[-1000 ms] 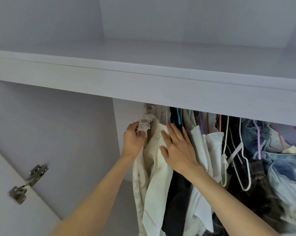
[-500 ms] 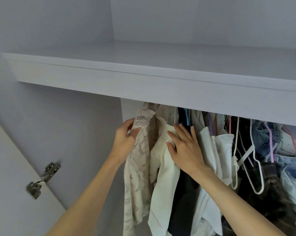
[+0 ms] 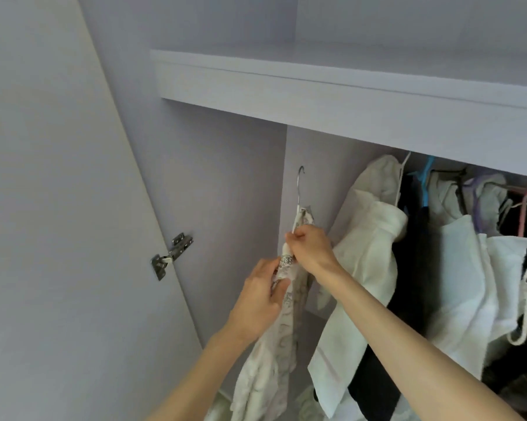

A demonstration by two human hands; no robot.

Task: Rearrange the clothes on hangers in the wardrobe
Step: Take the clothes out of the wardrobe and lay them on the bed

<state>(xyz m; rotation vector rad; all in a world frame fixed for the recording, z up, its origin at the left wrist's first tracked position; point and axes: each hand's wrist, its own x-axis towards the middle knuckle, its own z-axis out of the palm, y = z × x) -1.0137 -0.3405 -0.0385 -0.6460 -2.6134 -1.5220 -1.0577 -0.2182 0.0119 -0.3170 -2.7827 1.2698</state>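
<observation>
A cream patterned garment (image 3: 274, 366) hangs on a white hanger with a metal hook (image 3: 299, 183), off the rail and in front of the wardrobe's left side wall. My right hand (image 3: 309, 250) grips the top of the hanger and the garment's neck. Just below it, my left hand (image 3: 260, 299) holds the fabric. To the right, a cream white shirt (image 3: 368, 268), dark clothes (image 3: 420, 268) and white tops (image 3: 474, 284) still hang under the shelf; the rail itself is hidden.
A pale shelf (image 3: 347, 83) juts out above the clothes. The open wardrobe door (image 3: 59, 238) stands at the left with a metal hinge (image 3: 171, 253). Blue, pink and white hangers (image 3: 520, 214) crowd the right side.
The patterned garment has come off the rail and moved left and down. My right hand left the cream shirt and took the hanger's top; my left hand dropped lower on the fabric.
</observation>
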